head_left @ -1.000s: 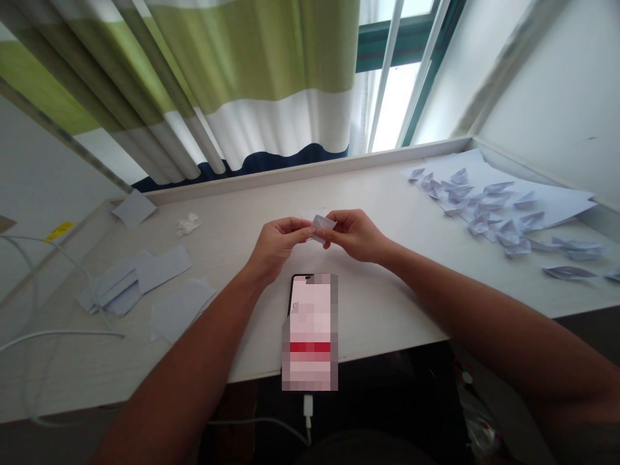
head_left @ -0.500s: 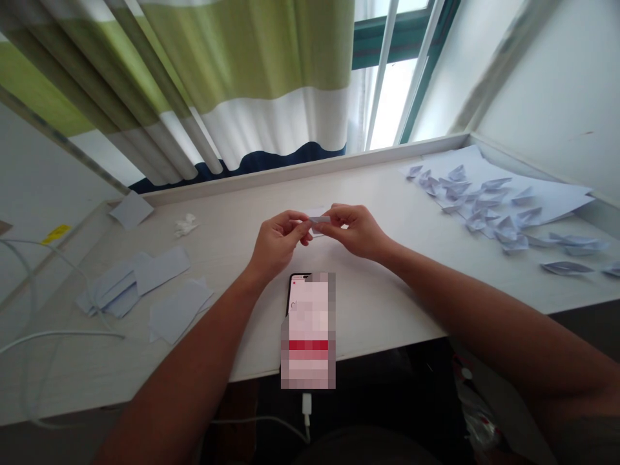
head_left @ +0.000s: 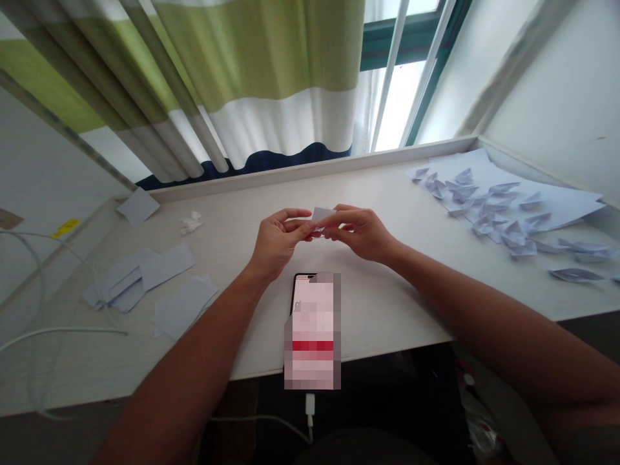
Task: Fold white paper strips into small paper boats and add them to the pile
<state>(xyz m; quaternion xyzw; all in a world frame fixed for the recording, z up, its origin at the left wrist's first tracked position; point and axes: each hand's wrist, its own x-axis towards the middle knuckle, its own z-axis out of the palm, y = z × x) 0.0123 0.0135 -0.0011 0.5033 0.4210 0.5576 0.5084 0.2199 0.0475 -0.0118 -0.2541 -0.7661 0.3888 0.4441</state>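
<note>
A small folded piece of white paper is held above the middle of the white table. My left hand pinches its left end with thumb and fingertips. My right hand pinches its right end, fingers closed on it. Both hands hover just beyond a phone that lies at the table's front edge with a charging cable plugged in below.
Several folded paper boats lie on white sheets at the right. Cut paper rectangles are scattered at the left, with a crumpled scrap and a white cord. A striped curtain and a window stand behind.
The paper piece has been turned and lifted slightly between my fingertips. Both hands stay in nearly the same place above the phone.
</note>
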